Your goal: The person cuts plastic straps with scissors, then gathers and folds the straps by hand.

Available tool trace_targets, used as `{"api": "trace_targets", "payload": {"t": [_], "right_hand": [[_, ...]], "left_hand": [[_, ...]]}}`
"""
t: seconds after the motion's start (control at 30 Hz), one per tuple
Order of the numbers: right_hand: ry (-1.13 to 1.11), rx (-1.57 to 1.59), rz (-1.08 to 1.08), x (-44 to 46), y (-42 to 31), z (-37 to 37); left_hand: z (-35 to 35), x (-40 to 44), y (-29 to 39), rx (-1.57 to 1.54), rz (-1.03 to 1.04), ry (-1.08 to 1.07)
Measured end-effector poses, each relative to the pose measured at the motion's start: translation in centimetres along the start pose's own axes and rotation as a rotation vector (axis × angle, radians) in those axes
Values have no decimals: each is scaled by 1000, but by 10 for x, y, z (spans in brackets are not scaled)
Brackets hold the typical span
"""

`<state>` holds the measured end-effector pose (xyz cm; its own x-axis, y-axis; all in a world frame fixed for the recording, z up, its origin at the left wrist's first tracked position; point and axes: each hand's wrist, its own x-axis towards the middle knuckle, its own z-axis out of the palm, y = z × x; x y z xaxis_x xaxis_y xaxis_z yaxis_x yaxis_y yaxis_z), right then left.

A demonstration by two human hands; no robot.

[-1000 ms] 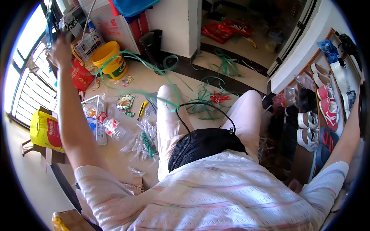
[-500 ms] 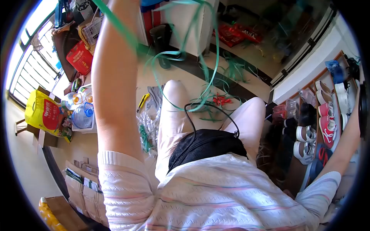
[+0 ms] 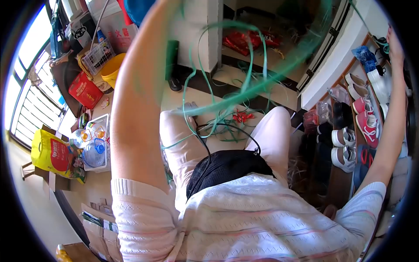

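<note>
My left forearm reaches up through the top edge of the head view, and the hand itself is out of sight. A long green plastic strap [image 3: 262, 87] loops in the air in front of me, smeared by motion, with more loops hanging over my knees. Far to the right my right hand [image 3: 395, 46] is raised beside the shoe rack, seen narrowly at the dark rim; its fingers are too unclear to read. A thin green strand [image 3: 360, 18] runs down toward that side. On my lap rests a black mesh bag [image 3: 229, 169] with a black cord handle.
To my right stands a rack of shoes [image 3: 366, 124]. A white crate [image 3: 104, 161] of plastic bottles, a yellow bag [image 3: 50, 150] and flattened cardboard [image 3: 100, 231] are on the left. Red ribbon [image 3: 242, 116] lies on the floor between my knees; a yellow bucket [image 3: 112, 70] stands behind the crate.
The green loops have swung to the right and lower across my view. My right hand has risen into sight at the right edge. The view has shifted slightly.
</note>
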<state>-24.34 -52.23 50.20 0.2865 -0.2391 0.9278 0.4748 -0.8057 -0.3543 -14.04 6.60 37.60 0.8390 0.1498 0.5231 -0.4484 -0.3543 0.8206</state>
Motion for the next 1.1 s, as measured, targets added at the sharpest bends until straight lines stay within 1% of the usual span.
{"api": "trace_targets", "payload": {"t": [0.07, 0.13, 0.17, 0.2, 0.27, 0.3, 0.33, 0.4, 0.43, 0.47, 0.53, 0.57, 0.6, 0.63, 0.67, 0.7, 0.73, 0.77, 0.8, 0.83, 0.87, 0.9, 0.93, 0.97, 1.0, 1.03, 1.1], "right_hand": [[-11, 42, 21, -10, -13, 5], [-14, 93, 48, -21, -28, 8], [-25, 24, -2, -25, -29, 9], [-24, 19, -5, -25, -33, 12], [-20, 11, -9, -25, -38, 19], [-13, 13, -14, -24, -41, 23], [-3, 16, -19, -23, -46, 24], [6, 23, -20, -27, -54, 27], [2, 17, -17, -31, -57, 30], [-5, 15, -10, -35, -59, 34], [-16, 22, 7, -47, -67, 41], [-27, 35, 32, -57, -73, 45], [-41, 43, 61, -73, -82, 49], [-27, 106, 152, -92, -100, 56], [-167, 231, 158, -104, -106, 58], [-191, 177, 160, -102, -73, 64], [-311, 215, 224, -120, -87, 72], [-304, 168, 253, -148, -119, 89], [-436, 329, 368, -166, -139, 99], [-485, 444, 422, -187, -154, 109], [-542, 565, 476, -206, -165, 118], [-526, 685, 529, -222, -171, 126], [-514, 809, 574, -234, -175, 133], [-460, 914, 598, -245, -178, 140], [-405, 1016, 619, -254, -181, 145], [-300, 1060, 639, -261, -184, 150], [-214, 1169, 636, -270, -185, 155]], "left_hand": [[16, -19, -21, 919, -110, -741], [21, -22, -36, 821, -92, -685], [8, -14, -38, 454, -23, -487], [3, -12, -43, 10, -3, -257], [0, -5, -41, -179, 56, -11], [2, -5, -34, -109, -91, -197], [3, -12, -32, -134, -93, -241], [-6, 5, -36, -544, 14, -31], [-15, 20, -40, -559, 34, 103], [-16, 23, -43, -492, 59, 57], [-2, -17, -37, 131, 38, -319], [8, -24, -38, 246, 30, -401], [10, -26, -48, 176, 58, -385], [7, -29, -48, 298, 74, -376], [5, -32, -50, 408, 95, -372], [4, -29, -67, 659, 262, -342], [10, -26, -79, 904, 438, -293], [24, -29, -68, 667, 386, -320], [34, -38, -56, 439, 324, -352], [42, -51, -44, 217, 248, -385], [57, -72, -21, 76, 214, -488], [73, -95, -5, -130, 208, -540], [92, -112, 5, -323, 181, -548], [100, -130, 19, -340, 117, -615], [123, -137, 6, -493, 161, -716], [139, -155, 0, -583, 107, -722], [146, -187, 9, -711, -1, -882]]}}
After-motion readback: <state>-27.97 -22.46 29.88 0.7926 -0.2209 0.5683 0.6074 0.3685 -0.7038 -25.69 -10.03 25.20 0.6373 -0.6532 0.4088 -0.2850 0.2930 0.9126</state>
